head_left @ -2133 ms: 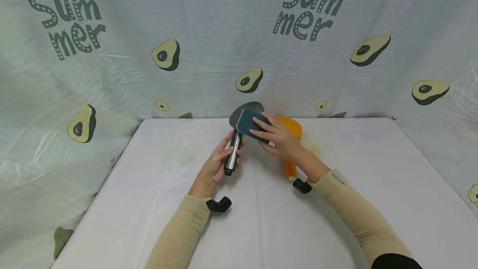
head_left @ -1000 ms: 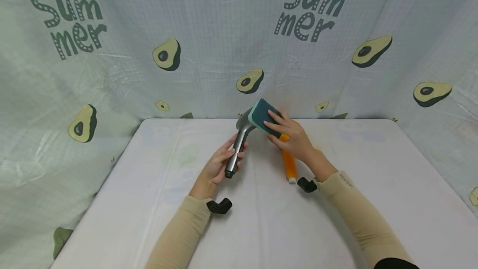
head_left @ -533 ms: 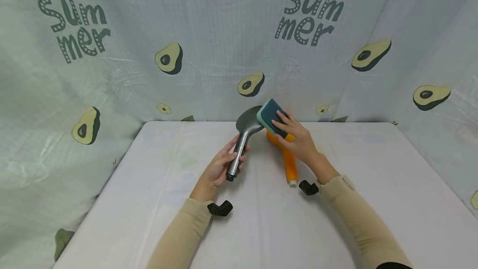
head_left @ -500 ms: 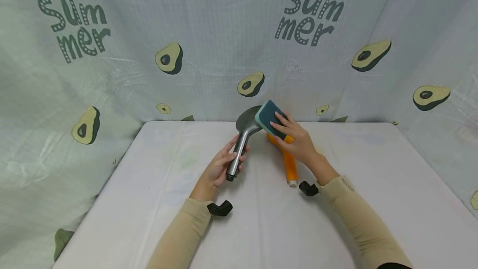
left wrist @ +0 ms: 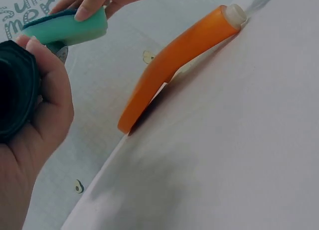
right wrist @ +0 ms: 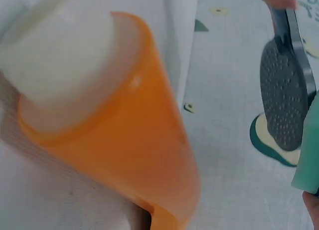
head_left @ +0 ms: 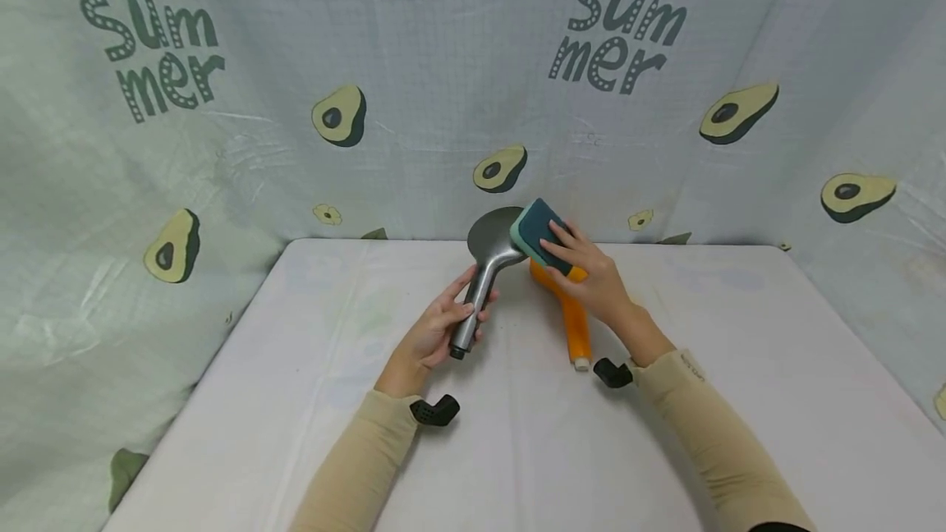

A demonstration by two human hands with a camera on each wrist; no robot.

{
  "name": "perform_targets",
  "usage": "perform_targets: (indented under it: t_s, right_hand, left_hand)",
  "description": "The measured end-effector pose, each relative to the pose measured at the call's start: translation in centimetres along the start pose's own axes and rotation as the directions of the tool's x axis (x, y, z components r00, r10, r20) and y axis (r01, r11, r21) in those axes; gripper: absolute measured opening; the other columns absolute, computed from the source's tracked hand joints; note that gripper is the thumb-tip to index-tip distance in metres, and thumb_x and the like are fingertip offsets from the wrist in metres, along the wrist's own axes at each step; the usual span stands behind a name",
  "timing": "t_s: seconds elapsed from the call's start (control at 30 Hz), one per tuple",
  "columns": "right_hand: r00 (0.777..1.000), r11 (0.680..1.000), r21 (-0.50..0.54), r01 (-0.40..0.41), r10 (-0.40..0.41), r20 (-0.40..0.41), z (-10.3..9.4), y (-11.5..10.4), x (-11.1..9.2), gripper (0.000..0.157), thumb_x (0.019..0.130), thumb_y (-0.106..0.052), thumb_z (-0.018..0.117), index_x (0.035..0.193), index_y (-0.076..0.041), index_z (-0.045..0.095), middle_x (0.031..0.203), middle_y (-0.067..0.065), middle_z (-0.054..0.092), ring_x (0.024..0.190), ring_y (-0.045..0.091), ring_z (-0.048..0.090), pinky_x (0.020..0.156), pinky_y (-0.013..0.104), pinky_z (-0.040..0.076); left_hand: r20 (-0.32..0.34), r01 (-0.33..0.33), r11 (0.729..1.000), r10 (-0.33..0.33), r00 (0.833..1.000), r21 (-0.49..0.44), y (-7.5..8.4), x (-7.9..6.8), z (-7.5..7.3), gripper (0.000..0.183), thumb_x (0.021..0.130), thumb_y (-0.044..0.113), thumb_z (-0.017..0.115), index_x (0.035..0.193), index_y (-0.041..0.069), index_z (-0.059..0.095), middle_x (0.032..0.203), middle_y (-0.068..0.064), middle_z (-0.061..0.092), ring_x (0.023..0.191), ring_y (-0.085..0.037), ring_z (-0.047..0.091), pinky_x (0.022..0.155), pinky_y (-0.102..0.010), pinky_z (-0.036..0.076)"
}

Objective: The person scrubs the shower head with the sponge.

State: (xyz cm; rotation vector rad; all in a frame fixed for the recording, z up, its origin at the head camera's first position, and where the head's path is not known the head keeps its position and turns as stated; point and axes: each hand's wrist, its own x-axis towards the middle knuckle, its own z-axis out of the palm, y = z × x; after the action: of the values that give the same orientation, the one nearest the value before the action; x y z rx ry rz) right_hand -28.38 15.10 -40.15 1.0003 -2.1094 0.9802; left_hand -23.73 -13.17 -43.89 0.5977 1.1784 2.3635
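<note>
While left hand grips grey shower head, left of orange shower head, right hand pinches sponge above the latter. Risk: lopsided sponge pressure could twist the grey one within its grip.

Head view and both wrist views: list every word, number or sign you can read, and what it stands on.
"sum mer": curtain, head view, left.
"sum mer": curtain, head view, right.
"sum mer": curtain, left wrist view.
Curtain, right wrist view: letters cut off, unclear.
Right sleeve: lettering too small to read.
</note>
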Motion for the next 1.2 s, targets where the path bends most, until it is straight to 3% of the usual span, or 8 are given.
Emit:
perform_targets:
  t_s: [0.1,0.17,0.4,0.5,0.7,0.97,1.07,1.2]
  right_hand:
    - [0.995,0.996,-0.027,0.090,-0.088,0.040,0.0,-0.3,0.1,0.049,0.078,0.012,0.081,0.125,0.005,0.070,0.142,0.027,0.055,0.138,0.051,0.041,0.104,0.064,0.041]
    - [0.995,0.995,-0.038,0.094,-0.092,0.046,-0.1,-0.3,0.2,0.048,0.079,0.011,0.081,0.126,0.004,0.070,0.142,0.026,0.055,0.137,0.052,0.042,0.103,0.064,0.041]
    - [0.986,0.985,-0.045,-0.166,0.165,-0.005,-0.4,0.1,0.4,0.044,0.089,0.004,0.075,0.133,0.002,0.066,0.147,0.020,0.053,0.144,0.041,0.039,0.111,0.059,0.036]
    - [0.988,0.986,-0.070,-0.151,0.153,0.023,-0.2,-0.2,0.4,0.045,0.090,0.002,0.074,0.134,0.002,0.065,0.148,0.020,0.052,0.145,0.042,0.037,0.111,0.061,0.036]
    - [0.998,0.995,-0.093,-0.026,0.031,0.056,0.0,-0.8,0.7,0.045,0.089,0.001,0.077,0.133,0.000,0.067,0.147,0.021,0.053,0.143,0.044,0.038,0.109,0.062,0.037]
    - [0.985,0.980,-0.096,-0.173,0.173,-0.010,-0.1,-0.1,1.5,0.043,0.093,-0.001,0.073,0.136,0.000,0.065,0.147,0.020,0.053,0.143,0.043,0.040,0.110,0.060,0.037]
    - [0.992,0.983,-0.135,-0.126,0.127,0.000,0.3,-0.5,2.1,0.043,0.093,-0.003,0.073,0.135,0.000,0.065,0.145,0.021,0.054,0.141,0.046,0.042,0.108,0.063,0.038]
    - [0.996,0.975,-0.210,0.079,-0.071,0.047,1.1,-1.8,2.7,0.042,0.087,-0.003,0.077,0.129,0.000,0.070,0.138,0.023,0.060,0.132,0.051,0.048,0.103,0.065,0.042]
  left_hand:
    - [-0.005,0.005,0.999,-0.005,1.000,0.046,0.0,0.1,0.0,0.070,0.106,-0.009,0.034,0.166,0.014,0.008,0.131,-0.007,0.061,0.091,-0.010,0.062,0.071,-0.024,0.056]
    - [-0.010,0.009,0.997,-0.009,1.000,0.078,-0.1,0.1,0.0,0.070,0.105,-0.009,0.035,0.166,0.015,0.010,0.131,-0.007,0.061,0.091,-0.010,0.062,0.070,-0.024,0.055]
    - [0.019,0.051,0.983,-0.055,0.998,0.178,-0.4,0.4,0.2,0.072,0.105,-0.008,0.044,0.166,0.016,0.014,0.131,-0.007,0.063,0.092,-0.012,0.063,0.074,-0.025,0.055]
    - [0.043,0.057,0.979,-0.067,0.997,0.197,-0.5,0.4,0.3,0.073,0.105,-0.004,0.049,0.166,0.016,0.013,0.133,-0.010,0.061,0.093,-0.013,0.063,0.075,-0.025,0.054]
    - [0.044,0.043,0.976,-0.053,0.998,0.211,-0.6,0.4,0.5,0.073,0.105,-0.003,0.051,0.166,0.016,0.015,0.135,-0.012,0.061,0.093,-0.013,0.064,0.074,-0.025,0.055]
    - [0.059,0.047,0.966,-0.064,0.996,0.253,-0.6,0.3,0.4,0.075,0.104,-0.002,0.055,0.165,0.013,0.016,0.139,-0.020,0.059,0.093,-0.015,0.065,0.074,-0.025,0.054]
    - [0.067,0.051,0.955,-0.074,0.995,0.293,-0.5,0.3,0.5,0.075,0.103,-0.001,0.056,0.165,0.013,0.017,0.140,-0.022,0.058,0.093,-0.016,0.065,0.074,-0.026,0.054]
    - [0.067,0.073,0.938,-0.102,0.993,0.338,-0.2,0.5,0.8,0.076,0.102,-0.002,0.056,0.165,0.014,0.016,0.142,-0.026,0.055,0.093,-0.017,0.064,0.075,-0.027,0.053]
